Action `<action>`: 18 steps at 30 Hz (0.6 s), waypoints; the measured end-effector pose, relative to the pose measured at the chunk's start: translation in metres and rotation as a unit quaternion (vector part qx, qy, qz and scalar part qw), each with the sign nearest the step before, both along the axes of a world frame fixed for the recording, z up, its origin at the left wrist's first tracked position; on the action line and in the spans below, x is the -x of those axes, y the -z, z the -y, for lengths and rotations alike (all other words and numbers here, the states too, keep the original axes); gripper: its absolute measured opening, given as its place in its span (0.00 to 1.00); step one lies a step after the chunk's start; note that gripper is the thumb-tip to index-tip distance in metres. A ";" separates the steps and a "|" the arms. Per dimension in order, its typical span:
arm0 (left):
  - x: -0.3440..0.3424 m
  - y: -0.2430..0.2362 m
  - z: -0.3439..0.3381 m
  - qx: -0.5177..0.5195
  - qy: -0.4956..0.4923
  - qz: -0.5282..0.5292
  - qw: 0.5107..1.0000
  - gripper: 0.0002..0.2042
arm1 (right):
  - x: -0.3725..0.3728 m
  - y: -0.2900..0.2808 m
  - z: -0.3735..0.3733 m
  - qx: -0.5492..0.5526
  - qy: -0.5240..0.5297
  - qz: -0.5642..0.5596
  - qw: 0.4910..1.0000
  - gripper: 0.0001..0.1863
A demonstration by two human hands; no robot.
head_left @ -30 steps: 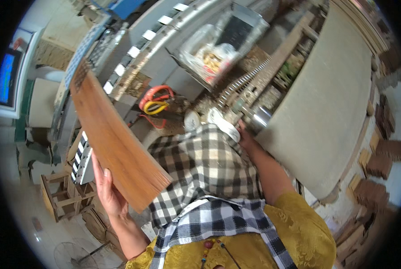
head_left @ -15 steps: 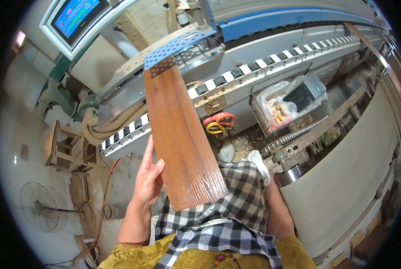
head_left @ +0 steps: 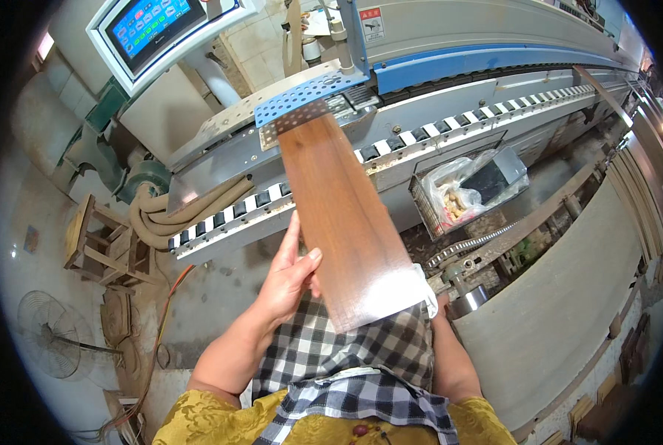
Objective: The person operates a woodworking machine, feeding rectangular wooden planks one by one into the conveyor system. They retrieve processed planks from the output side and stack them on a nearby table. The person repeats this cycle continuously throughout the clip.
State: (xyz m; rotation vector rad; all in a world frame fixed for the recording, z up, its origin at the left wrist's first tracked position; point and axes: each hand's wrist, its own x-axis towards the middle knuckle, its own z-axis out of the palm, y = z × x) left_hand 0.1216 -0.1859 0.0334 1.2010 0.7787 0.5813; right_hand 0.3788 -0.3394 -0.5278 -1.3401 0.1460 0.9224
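Note:
A long brown wood-grain plank (head_left: 350,222) slants toward me, its far end at the perforated metal guard of a machine. My left hand (head_left: 287,274) grips the plank's left edge, thumb near the top face and forefinger stretched along the side. My right hand (head_left: 426,291), in a white glove, is at the plank's near right corner. Most of that hand is hidden by the plank, so its fingers do not show. Bright light glares off the near end of the plank.
A toothed black-and-white conveyor rail (head_left: 450,127) runs along the machine below a blue cover (head_left: 487,67). A wire basket (head_left: 428,200) with a plastic bag hangs right. Upper left is a screen (head_left: 153,33); a wooden stool (head_left: 113,245) and fan (head_left: 50,334) stand left. A roller belt (head_left: 561,319) lies right.
The plank and my left hand have shifted right in the view. My gloved right hand, earlier beside the apron and apart from the plank, is now at its near right corner.

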 end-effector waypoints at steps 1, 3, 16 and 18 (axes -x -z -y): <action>-0.009 0.000 0.001 -0.003 0.009 0.005 1.000 0.37 | -0.001 0.002 0.002 0.001 0.003 0.001 1.000 0.17; -0.028 0.005 0.003 -0.006 0.019 0.006 1.000 0.38 | -0.003 0.006 -0.002 -0.005 0.009 0.006 1.000 0.16; -0.144 0.020 0.011 0.004 0.054 0.040 0.998 0.37 | -0.007 -0.001 -0.001 -0.004 0.021 0.020 1.000 0.15; -0.151 0.022 0.005 0.025 0.085 0.047 0.995 0.38 | -0.007 -0.005 -0.004 -0.005 0.011 0.024 1.000 0.15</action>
